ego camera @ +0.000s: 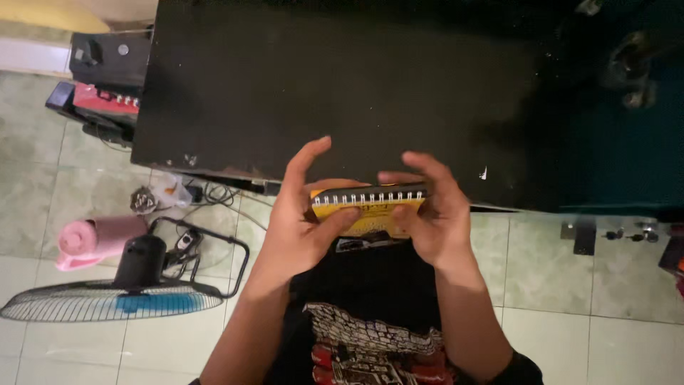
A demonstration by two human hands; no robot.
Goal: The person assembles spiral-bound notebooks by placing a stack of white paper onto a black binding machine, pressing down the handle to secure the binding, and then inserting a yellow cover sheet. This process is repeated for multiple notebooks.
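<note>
Here | yellow spiral notebook [368,211] | held by left hand [299,221], right hand [434,214]

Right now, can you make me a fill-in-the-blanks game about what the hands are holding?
1. The left hand and right hand together hold a small spiral ____.
2. The cover of the notebook is ____.
3. Past the hands stands a table with a ____ top.
4. On the tiled floor, on the left-hand side, lies an electric ____ beside a pink bottle.

Missing words: notebook; yellow; black; fan
</note>
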